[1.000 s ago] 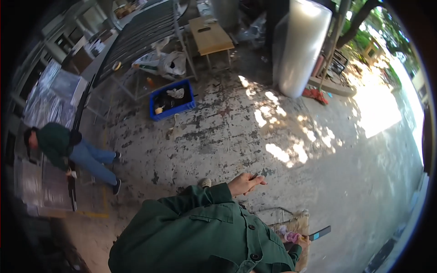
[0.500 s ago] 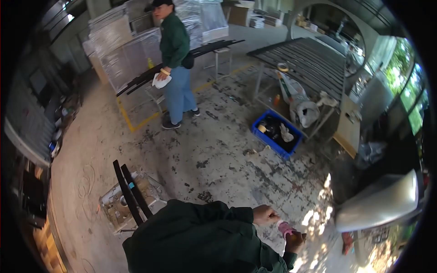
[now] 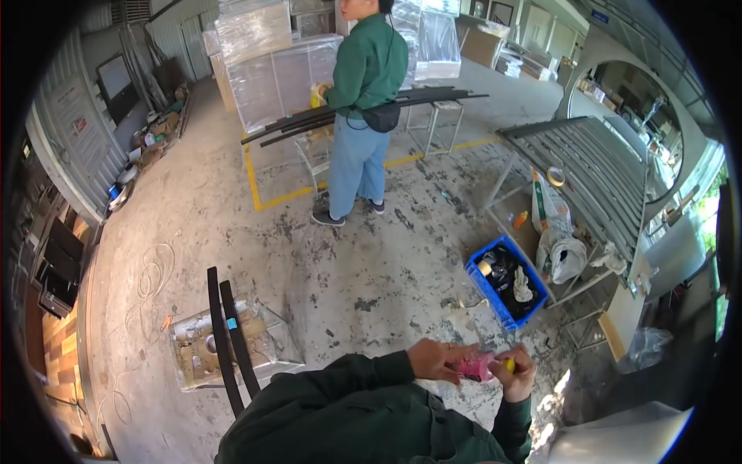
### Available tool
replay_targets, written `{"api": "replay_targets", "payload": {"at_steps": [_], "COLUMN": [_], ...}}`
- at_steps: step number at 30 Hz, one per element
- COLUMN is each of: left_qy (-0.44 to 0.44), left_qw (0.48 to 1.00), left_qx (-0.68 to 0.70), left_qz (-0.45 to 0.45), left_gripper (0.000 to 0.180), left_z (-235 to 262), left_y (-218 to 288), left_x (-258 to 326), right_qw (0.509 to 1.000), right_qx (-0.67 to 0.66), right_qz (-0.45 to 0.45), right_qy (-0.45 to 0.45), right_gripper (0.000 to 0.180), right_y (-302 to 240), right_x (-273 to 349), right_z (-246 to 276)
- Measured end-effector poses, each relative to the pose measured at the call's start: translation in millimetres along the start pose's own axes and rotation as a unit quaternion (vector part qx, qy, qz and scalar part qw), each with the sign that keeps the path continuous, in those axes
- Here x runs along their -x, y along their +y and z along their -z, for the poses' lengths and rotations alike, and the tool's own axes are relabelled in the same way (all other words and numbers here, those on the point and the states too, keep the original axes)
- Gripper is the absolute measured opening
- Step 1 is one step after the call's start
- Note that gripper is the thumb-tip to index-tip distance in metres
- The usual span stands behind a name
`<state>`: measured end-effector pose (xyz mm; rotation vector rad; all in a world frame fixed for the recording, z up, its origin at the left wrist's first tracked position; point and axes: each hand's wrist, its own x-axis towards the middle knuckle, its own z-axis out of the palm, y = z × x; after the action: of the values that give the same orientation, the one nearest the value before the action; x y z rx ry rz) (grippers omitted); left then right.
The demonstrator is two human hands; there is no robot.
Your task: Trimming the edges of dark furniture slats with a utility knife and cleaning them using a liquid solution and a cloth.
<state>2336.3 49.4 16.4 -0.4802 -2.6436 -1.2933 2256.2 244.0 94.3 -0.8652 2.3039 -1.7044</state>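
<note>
Grip of left hand point(image 3: 433, 361) holds pink translucent cylindrical container point(image 3: 477, 368); right hand point(image 3: 516, 374) pinches small yellow rounded piece point(image 3: 510, 364). Better keep container steady, without squeezing.

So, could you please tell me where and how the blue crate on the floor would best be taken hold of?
I'd probably take the blue crate by the rim at its two short ends, coming from the floor on its left. It is an open-topped rectangle with that rim exposed, while its right long side lies close to the metal rack and the white bag.
</note>
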Motion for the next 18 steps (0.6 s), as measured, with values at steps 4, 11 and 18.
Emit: {"api": "replay_targets", "payload": {"at_steps": [4, 11, 18], "left_qy": [-0.044, 0.163, 0.310], "left_qw": [0.998, 0.984, 0.929], "left_qx": [-0.009, 0.010, 0.033], "left_qz": [0.053, 0.068, 0.199], "left_gripper": [0.089, 0.076, 0.068], "left_z": [16.7, 7.8, 18.7], "left_y": [-3.1, -53.5, -89.4], "left_x": [-43.4, -139.2, -220.5], "right_qw": [0.998, 0.970, 0.899], "right_qx": [-0.016, -0.216, -0.040], "right_qz": [0.051, -0.056, -0.252], "right_qy": [-0.043, -0.093, 0.356], "right_gripper": [0.016, 0.028, 0.030], "right_y": [20.0, 91.9, 372.6], "right_x": [-57.6, -193.8, -351.0], "right_z": [12.7, 88.9, 330.8]}}
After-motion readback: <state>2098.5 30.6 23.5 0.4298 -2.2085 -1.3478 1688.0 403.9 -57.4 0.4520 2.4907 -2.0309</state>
